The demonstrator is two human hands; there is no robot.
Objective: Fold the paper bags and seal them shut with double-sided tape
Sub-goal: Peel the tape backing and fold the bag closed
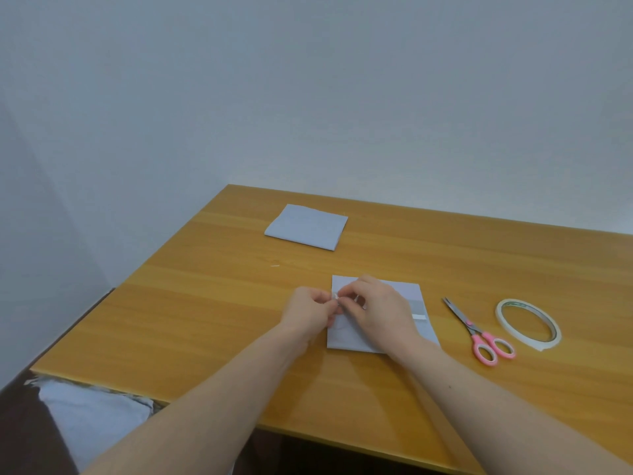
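A white paper bag lies flat on the wooden table in front of me. A strip of white tape runs across it near its right edge. My left hand and my right hand meet over the bag's left part, fingertips pinched together on a small white bit of tape backing. A second, folded white paper bag rests farther back on the table. The roll of double-sided tape lies flat to the right.
Pink-handled scissors lie shut between the bag and the tape roll, blades pointing away. A pale wall stands behind the table. Grey-white cloth sits below the table's near left edge.
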